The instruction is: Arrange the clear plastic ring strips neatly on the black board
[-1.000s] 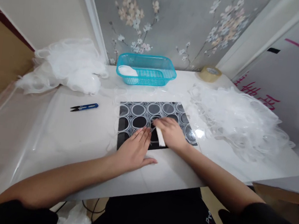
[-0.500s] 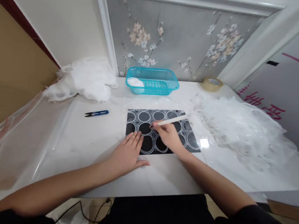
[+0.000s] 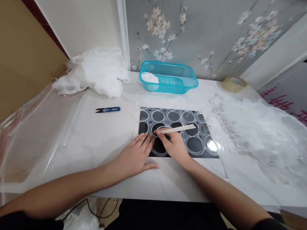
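A black sheet patterned with rows of pale rings (image 3: 194, 145) lies flat on the white table. My left hand (image 3: 134, 154) rests palm down at the sheet's lower left, fingers stretched out and thumb apart, its fingertips on the sheet. Over the middle of the sheet, my right hand (image 3: 174, 145) is closed in a pinch on a slim, off-white pen-like stick (image 3: 181, 129). The stick slants up to the right, its lower end near one ring beside my left fingertips. Fingers hide what that end touches.
Blue thread snips (image 3: 108, 110) lie left of the sheet. Behind it stands a turquoise plastic basket (image 3: 172, 89) with a white thing (image 3: 149, 78) inside. A tape roll (image 3: 234, 84) is at back right. Heaps of sheer white material (image 3: 266, 138) lie right and back left (image 3: 100, 71).
The whole view has shifted, with the table items now further right in it. My right hand is closer to my left fingertips, and the stick's angle differs slightly.
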Demonstrator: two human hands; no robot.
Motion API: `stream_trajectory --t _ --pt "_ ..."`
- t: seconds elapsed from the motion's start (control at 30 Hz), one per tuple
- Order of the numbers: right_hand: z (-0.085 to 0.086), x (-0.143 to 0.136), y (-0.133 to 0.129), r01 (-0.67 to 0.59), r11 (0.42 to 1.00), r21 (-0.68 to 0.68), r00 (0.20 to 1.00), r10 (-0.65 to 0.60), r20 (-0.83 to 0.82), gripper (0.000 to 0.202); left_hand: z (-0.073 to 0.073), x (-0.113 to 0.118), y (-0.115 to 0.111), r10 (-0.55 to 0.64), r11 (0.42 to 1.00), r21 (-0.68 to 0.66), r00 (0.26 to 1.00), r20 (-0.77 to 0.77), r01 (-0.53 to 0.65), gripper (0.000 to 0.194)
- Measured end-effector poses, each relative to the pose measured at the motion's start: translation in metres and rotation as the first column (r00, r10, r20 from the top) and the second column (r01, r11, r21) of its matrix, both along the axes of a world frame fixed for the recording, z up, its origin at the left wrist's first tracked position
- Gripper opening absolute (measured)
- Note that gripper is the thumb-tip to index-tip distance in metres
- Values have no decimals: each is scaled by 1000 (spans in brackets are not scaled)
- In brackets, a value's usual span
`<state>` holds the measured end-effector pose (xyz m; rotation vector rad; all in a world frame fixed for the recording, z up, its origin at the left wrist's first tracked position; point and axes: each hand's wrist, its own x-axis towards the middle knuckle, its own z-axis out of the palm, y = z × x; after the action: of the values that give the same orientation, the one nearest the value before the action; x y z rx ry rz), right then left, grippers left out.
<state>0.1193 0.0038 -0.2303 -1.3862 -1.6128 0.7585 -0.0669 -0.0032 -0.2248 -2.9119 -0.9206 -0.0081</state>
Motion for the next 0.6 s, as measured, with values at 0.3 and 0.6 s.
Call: stream_trajectory --t 0.3,0.6 --pt "0 1 1 9 1000 22 999 -9 33 25 1 1 1 -7 1000 -10 1000 -1 7 93" --pt "-6 0 -10 -247 958 147 850 141 508 27 -2 1 -1 19 999 -46 1000 16 -18 94"
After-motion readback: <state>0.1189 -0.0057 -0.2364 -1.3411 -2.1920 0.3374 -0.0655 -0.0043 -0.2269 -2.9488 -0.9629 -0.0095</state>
